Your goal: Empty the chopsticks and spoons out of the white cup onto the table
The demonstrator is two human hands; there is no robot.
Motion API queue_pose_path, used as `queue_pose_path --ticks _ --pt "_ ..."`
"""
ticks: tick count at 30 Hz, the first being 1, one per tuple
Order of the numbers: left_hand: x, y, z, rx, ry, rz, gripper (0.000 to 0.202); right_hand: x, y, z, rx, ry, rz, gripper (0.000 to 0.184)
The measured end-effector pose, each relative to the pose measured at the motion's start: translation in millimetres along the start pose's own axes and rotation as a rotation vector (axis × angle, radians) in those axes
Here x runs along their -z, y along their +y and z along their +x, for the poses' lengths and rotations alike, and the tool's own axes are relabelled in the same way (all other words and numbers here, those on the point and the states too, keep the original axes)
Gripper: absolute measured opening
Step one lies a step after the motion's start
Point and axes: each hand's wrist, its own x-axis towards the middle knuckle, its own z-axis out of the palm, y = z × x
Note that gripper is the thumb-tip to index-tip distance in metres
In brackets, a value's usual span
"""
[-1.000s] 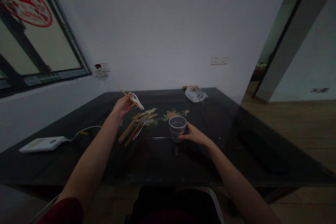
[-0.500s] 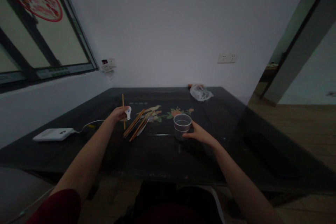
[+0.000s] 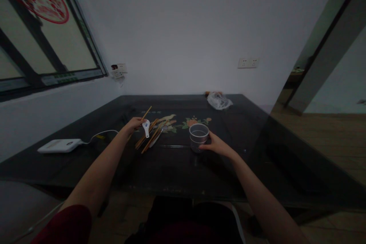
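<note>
My left hand point(image 3: 134, 124) is closed on a white soup spoon point(image 3: 146, 129) with a blue mark and a wooden chopstick point(image 3: 147, 111). The spoon's handle points down and the chopstick slants up to the right. Just beside this hand, several loose chopsticks point(image 3: 151, 141) lie on the table, with what looks like a metal spoon point(image 3: 156, 139) among them. My right hand point(image 3: 216, 145) wraps the right side of a clear plastic cup point(image 3: 197, 140), which stands upright on the table. No utensils show inside the cup.
The dark table point(image 3: 177, 173) has a printed flower pattern. A white power bank point(image 3: 59, 145) with a white cable lies at the left. A crumpled clear plastic bag point(image 3: 219, 101) sits by the wall at the back. A dark flat object point(image 3: 294, 166) is at the right.
My left hand has moved a little to the right, toward the loose chopsticks. The held chopstick has tipped from nearly upright to slanting. My right hand and the cup have stayed in place.
</note>
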Motion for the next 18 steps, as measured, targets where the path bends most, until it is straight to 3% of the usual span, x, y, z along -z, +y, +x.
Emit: queue_pose_path --ticks 11,18 --pt "-10.7 -7.6 21.8 -0.12 -0.156 0.454 0.032 0.9 3.8 0.8 0.002 0.004 -0.048 0.081" --pt "-32.4 -13.0 25.3 -0.294 -0.405 0.831 0.049 1.4 4.1 0.5 0.011 0.013 -0.076 0.078"
